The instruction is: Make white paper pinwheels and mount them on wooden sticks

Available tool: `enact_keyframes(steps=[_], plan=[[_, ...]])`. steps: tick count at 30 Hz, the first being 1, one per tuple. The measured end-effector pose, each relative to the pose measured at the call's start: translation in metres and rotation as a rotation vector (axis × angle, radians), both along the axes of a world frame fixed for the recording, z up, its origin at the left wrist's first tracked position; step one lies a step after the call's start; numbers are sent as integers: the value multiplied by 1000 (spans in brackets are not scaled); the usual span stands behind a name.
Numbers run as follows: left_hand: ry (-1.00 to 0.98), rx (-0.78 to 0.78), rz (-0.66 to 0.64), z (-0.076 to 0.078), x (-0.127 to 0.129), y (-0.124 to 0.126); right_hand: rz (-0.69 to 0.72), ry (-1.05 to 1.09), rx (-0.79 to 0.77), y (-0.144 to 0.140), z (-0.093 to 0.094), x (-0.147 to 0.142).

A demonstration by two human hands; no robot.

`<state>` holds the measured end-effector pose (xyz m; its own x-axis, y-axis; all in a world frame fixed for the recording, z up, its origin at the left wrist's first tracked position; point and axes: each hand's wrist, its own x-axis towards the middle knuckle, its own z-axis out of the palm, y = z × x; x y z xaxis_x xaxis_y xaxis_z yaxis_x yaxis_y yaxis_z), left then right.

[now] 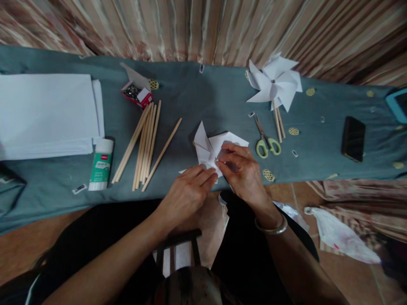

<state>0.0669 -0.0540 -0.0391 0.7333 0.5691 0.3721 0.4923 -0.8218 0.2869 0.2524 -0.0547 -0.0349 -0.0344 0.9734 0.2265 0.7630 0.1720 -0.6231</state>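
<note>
Teal tablecloth [206,97], pin-filled red box [137,94]

paper stack [47,112]: left edge cut off | phone [352,138]: blurred

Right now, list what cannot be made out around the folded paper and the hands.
- Head view: the near part of the folded paper is covered by the left hand and right hand.
- What the right fingers pinch is too small to tell.
- The glue stick label print is too small to read.
- The small box contents are blurred.
- The paper stack is cut off by the left edge.
</note>
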Motion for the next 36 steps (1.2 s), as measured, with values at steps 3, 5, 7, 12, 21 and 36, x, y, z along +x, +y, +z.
enact_keyframes(steps=[3, 5, 7, 12, 21, 36], plan=[[-7, -1, 3, 0, 0, 0, -5, 1, -2, 1, 0, -1], [-1, -7, 8, 0, 0, 0, -9, 5, -7, 1, 1, -2], [1, -12, 12, -1, 0, 0, -11, 6, -8, 1, 1, -3], [-7, -24, 8, -1, 0, 0, -21, -2, -6, 2, 0, -4], [-3, -32, 16, 1, 1, 1, -58, -7, -11, 1, -3, -5], [13, -34, 18, 1, 2, 0, -62, -14, 8, -3, -2, -5]])
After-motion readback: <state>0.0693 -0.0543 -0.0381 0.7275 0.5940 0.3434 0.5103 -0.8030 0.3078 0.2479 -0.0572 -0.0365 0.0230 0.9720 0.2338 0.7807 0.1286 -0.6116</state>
